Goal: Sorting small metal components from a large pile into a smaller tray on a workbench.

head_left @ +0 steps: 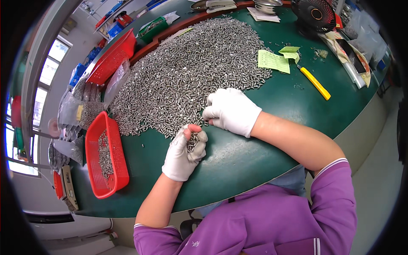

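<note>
1. A dark green table top (272, 140) is seen, much of it covered by a broad heap of small silvery metal parts (191, 68).
2. A red perforated plastic basket (106, 157), holding some of the same parts, is set at the left edge of the table; a second red basket (112, 57) is tilted at the far left, beside clear plastic bags (72, 106) of parts.
3. Pale green paper slips (274, 60) and a yellow-handled knife (315, 83) are laid to the right of the heap, well apart from the hands; a small black fan (314, 15) is stood at the far edge.
4. Nothing is placed between the hands and the heap.
5. The left hand (185, 153), in a white glove with the thumb tip bare, is curled closed on a small handful of the parts (192, 141), just off the heap's near edge.
6. The white-gloved right hand (231, 109) is rested at the heap's near rim, fingers bent down onto the parts; whether any are pinched cannot be told.
7. The two hands are held close together, nearly touching.
</note>
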Available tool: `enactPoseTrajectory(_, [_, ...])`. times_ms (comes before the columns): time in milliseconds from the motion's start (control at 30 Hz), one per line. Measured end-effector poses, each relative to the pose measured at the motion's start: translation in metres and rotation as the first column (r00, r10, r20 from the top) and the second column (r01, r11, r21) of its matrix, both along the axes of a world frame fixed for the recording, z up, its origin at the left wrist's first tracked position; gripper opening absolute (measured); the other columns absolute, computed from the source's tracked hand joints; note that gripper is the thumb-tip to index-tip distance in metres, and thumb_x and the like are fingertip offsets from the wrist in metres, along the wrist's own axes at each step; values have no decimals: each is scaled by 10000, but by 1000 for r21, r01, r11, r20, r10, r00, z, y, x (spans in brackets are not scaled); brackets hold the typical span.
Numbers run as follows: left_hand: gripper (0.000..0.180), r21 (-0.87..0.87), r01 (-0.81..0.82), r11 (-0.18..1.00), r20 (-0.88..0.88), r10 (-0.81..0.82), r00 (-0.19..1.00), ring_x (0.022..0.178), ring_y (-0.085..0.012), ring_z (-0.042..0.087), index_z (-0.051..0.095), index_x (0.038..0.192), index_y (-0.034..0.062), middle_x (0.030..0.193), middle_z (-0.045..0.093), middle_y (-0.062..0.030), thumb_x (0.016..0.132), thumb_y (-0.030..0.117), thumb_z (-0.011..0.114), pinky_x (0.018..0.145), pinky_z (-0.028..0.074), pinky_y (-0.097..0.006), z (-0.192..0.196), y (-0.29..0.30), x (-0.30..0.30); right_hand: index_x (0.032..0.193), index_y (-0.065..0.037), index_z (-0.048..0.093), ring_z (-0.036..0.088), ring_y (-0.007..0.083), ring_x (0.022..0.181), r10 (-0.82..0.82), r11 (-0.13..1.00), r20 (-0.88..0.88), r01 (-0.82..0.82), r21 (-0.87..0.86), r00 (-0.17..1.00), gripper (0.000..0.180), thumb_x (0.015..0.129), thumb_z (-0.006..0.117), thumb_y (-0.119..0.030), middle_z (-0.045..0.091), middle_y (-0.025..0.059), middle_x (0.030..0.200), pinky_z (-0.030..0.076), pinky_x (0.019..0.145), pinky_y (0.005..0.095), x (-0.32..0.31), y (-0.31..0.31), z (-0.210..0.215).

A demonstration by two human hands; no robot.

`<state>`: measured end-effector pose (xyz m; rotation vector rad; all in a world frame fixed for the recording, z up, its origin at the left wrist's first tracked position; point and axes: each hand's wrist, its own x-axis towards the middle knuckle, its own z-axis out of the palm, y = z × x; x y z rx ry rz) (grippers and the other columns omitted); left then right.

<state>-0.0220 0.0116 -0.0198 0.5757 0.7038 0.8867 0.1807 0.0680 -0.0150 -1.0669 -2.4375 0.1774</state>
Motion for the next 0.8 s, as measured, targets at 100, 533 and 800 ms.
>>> enactPoseTrajectory(100, [228, 12, 47, 999, -34, -47, 998, 549, -70, 410, 537, 1022, 136, 878, 575, -23, 902, 323, 587, 533, 355, -221, 0, 1, -2, 758, -146, 656, 588, 263, 767, -24, 999, 25, 23, 28, 999, 78, 728, 673, -215, 579, 48, 775, 483, 650, 402, -2, 0, -3])
enactPoseTrajectory(533, [218, 111, 89, 990, -83, -80, 993, 538, -52, 366, 523, 1019, 134, 821, 521, 17, 860, 194, 659, 477, 288, -183, 2, -1, 5, 927, -34, 655, 603, 159, 794, -85, 704, -687, -444, -554, 721, 142, 840, 596, -130, 614, 76, 850, 486, 770, 286, -10, -18, 5])
enactPoseTrajectory(800, [162, 56, 61, 997, -90, -56, 994, 522, -66, 378, 550, 971, 138, 837, 546, -6, 888, 259, 618, 486, 308, -199, 6, -2, 5, 891, -64, 661, 598, 202, 790, -134, 908, -542, -116, -402, 830, 108, 822, 627, -140, 603, 81, 843, 480, 744, 313, -1, -9, 6])
